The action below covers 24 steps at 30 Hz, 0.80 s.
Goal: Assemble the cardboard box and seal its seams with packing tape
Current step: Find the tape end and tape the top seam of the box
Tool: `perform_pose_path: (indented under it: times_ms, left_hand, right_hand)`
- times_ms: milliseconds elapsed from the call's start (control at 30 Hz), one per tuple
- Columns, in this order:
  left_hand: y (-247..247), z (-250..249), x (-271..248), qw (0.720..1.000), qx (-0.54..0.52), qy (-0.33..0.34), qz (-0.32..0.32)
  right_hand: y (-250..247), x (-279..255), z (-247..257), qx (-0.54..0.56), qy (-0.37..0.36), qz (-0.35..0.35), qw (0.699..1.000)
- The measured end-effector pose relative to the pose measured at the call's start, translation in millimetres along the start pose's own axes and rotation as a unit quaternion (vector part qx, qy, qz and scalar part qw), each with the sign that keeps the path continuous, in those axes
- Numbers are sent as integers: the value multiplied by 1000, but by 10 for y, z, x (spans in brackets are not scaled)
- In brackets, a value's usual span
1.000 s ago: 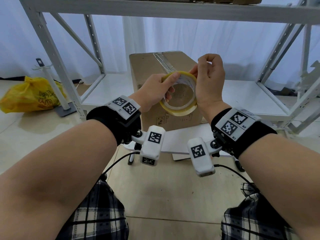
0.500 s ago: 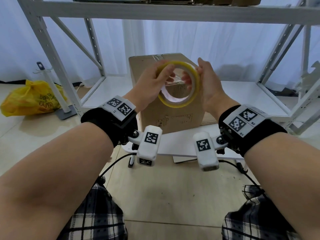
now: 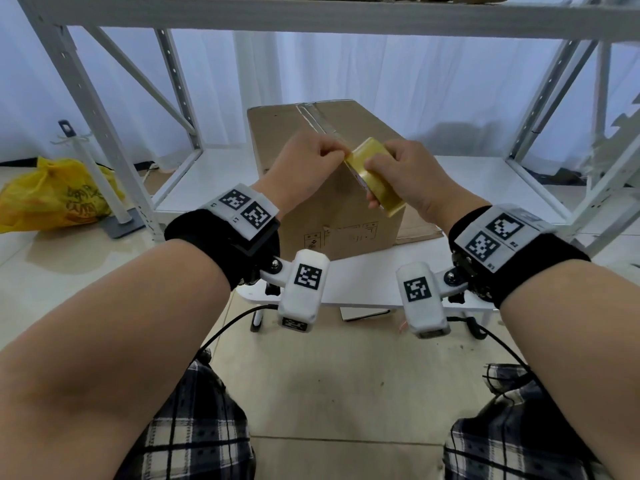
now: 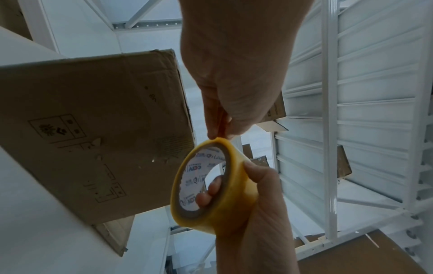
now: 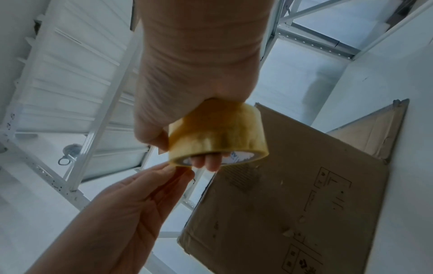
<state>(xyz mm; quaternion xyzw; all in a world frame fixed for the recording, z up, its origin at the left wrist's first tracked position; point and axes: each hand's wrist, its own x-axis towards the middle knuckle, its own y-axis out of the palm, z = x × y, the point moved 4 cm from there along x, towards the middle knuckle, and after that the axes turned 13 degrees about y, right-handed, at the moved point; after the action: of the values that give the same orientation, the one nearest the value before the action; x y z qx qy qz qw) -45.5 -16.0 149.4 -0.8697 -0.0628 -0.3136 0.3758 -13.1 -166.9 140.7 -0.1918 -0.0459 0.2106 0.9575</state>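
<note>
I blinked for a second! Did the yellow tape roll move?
Yes. The tape roll, gripped by the right hand, has turned edge-on and sits lower and further right against the cardboard box, off its top.

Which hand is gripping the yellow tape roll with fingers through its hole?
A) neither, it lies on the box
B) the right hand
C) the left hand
B: the right hand wraps the tape roll, its fingers poking through the core, while the left hand only pinches at the roll's edge.

The left hand [image 4: 236,77] pinches the yellow tape roll [image 4: 213,187] at twelve o'clock; the right hand [image 4: 255,209] grips it from five o'clock, cardboard box [image 4: 93,133] at nine.
</note>
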Motion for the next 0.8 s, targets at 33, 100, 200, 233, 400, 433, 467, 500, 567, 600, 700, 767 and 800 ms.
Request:
perform_pose_path:
  times_ms: [33, 100, 200, 233, 400, 433, 467, 500, 567, 600, 700, 767, 800]
  left_hand:
    - [8, 1, -9, 1000, 4, -3, 2]
    - [19, 0, -16, 1000, -2, -12, 0]
    - [53, -25, -21, 1000, -3, -21, 6]
    - [70, -28, -21, 1000, 7, -21, 10]
    - [115, 20, -19, 997, 50, -34, 46]
    - [118, 39, -22, 997, 42, -38, 51]
    - [124, 57, -33, 997, 30, -44, 59]
    - [131, 73, -51, 996, 14, -52, 68]
    - [160, 94, -90, 993, -14, -63, 95]
    - [176, 93, -109, 992, -21, -62, 111]
    - [220, 79, -140, 988, 12, -43, 147]
    - [243, 80, -147, 987, 39, -36, 153]
    - [251, 84, -148, 986, 43, -35, 154]
  right_hand:
    - [9, -2, -13, -8, 3, -11, 1000]
    - [18, 0, -25, -25, 5, -25, 999]
    - [8, 10, -43, -52, 6, -41, 998]
    - [8, 16, -55, -60, 8, -45, 997]
    - [21, 25, -98, -104, 10, -47, 993]
    - [17, 25, -103, -112, 8, -49, 992]
    - [13, 24, -105, -121, 6, -50, 991]
    - [6, 24, -110, -130, 2, -48, 990]
    - [-3, 11, -116, -143, -9, -41, 989]
    - [-5, 6, -120, -149, -15, -38, 988]
    - [6, -3, -139, -164, -12, -27, 986]
    - [19, -14, -138, -157, -7, -12, 988]
    - [27, -16, -138, -152, -4, -4, 988]
